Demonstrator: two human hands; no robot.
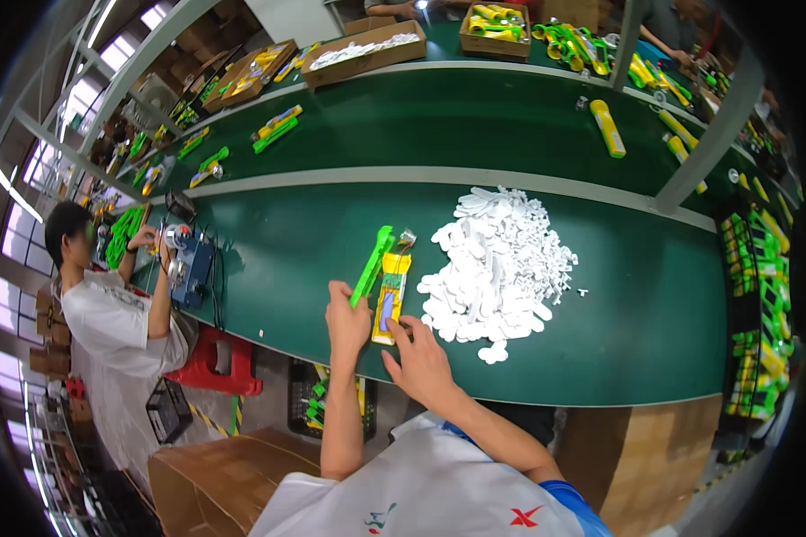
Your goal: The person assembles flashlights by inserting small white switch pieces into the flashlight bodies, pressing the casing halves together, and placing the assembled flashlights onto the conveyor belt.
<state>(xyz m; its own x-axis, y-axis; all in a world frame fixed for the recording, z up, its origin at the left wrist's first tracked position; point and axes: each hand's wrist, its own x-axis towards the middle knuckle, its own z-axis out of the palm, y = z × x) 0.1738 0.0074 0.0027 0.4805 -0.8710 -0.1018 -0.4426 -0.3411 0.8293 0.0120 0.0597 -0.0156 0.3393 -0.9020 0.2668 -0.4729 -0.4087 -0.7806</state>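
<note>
My left hand [347, 318] is closed around the lower end of a long green plastic shell piece [372, 266], which is held tilted above the table. Right beside it lies a yellow flashlight housing [390, 335], its inside facing up, with a blue-purple cell and a green board in it. A small silvery part on wires [407, 239] sits at its top end. My right hand [421, 362] has its fingers apart, the fingertips at the lower end of the yellow housing. A large heap of small white plastic parts [488, 268] is just to the right.
Behind the green table [636, 304] runs a green belt [367, 121] carrying yellow and green flashlights [607, 130]. Cartons [364, 60] of parts stand beyond. A co-worker [121, 309] sits at left by a blue device [191, 268]. A metal post [712, 134] and full rack [757, 313] stand at right.
</note>
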